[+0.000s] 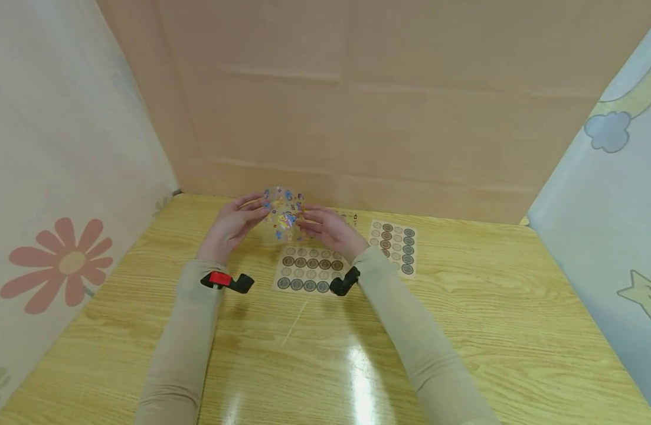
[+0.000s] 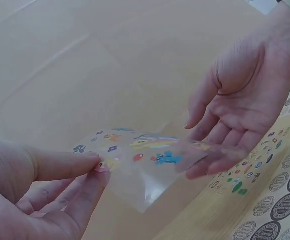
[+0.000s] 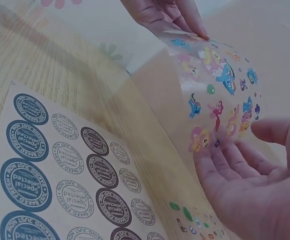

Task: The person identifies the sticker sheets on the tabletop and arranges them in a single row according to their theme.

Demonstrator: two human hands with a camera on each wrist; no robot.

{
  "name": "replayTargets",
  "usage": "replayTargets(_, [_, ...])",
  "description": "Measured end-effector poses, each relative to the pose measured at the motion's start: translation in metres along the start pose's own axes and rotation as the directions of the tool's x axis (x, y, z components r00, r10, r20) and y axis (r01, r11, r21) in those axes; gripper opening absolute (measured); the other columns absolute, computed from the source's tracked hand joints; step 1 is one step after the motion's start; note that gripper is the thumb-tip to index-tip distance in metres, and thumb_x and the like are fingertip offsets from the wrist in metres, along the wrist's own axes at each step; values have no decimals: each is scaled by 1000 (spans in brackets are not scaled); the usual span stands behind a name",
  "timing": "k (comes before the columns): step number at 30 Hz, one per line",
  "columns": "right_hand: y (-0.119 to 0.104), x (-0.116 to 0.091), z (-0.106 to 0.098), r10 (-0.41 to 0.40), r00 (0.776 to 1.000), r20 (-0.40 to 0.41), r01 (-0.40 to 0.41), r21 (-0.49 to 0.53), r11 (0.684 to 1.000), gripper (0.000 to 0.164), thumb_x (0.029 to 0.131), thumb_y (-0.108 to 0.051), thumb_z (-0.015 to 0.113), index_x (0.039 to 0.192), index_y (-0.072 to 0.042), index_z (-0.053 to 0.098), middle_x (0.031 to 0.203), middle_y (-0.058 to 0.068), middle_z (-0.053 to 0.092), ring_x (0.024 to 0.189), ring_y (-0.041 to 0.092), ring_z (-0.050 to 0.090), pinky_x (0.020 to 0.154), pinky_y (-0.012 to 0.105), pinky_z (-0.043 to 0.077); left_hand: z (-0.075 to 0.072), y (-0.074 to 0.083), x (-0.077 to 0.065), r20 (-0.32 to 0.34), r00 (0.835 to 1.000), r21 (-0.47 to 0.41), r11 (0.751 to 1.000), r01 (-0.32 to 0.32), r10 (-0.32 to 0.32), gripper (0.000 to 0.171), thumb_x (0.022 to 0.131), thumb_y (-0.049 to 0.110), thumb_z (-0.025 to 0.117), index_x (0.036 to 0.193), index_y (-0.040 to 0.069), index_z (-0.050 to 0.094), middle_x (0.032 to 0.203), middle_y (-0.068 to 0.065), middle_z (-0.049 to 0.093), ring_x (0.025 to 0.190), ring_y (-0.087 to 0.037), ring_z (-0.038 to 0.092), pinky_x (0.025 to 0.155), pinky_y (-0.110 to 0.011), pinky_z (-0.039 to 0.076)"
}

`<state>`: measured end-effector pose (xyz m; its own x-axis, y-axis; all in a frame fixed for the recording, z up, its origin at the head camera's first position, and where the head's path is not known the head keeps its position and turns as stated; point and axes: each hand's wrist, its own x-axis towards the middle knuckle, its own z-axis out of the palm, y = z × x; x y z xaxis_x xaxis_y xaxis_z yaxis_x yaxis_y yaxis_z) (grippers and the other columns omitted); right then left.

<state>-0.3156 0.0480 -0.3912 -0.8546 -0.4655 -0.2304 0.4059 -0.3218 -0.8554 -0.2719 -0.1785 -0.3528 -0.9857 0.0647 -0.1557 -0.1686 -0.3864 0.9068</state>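
Note:
A clear sticker sheet (image 1: pixel 285 219) printed with colourful cartoon ponies is held up above the back of the table. My left hand (image 1: pixel 232 223) pinches its left edge between thumb and fingers, seen close in the left wrist view, where the sheet (image 2: pixel 147 150) bends slightly. At the opposite edge is my right hand (image 1: pixel 333 229). In the right wrist view, the fingers of the right hand (image 3: pixel 255 185) lie relaxed behind the sheet's edge and touch it, while the thumb stands apart from it.
Below the hands lies a sheet of round "Special Selected" labels (image 1: pixel 306 268), with a similar label sheet (image 1: pixel 410 257) to its right. Another clear sheet with small colourful stickers (image 2: pixel 255 165) lies behind them, partly hidden by the right hand. A brown paper backdrop (image 1: pixel 346 118) rises behind the table.

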Motion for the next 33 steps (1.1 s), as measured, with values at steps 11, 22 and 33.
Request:
replayTargets(11, [-13,-14,0,-95,990,-103,86,-91,992,36,97,-2,54,133,-5,51,118,15,60,97,23,62,91,33,52,-1,3,-3,15,999,-63,997,-36,37,42,88,-13,59,127,0,51,102,-9,68,94,-19,67,87,-27,53])
replayTargets(22, [-25,-43,-1,-127,988,-90,108,-186,977,37,94,-2,59,130,-4,53,108,15,65,89,22,66,81,29,56,5,8,-16,44,999,5,1000,4,-4,41,89,-12,59,127,1,51,101,-9,68,89,-19,68,83,-29,55])
replayTargets(33, [-20,-79,-1,-87,983,-159,48,-232,971,38,93,-4,62,130,-3,52,108,16,63,88,23,66,84,34,56,9,-6,-30,75,997,132,991,-14,5,47,90,-7,60,135,-1,47,95,-7,71,92,-22,68,80,-28,56])
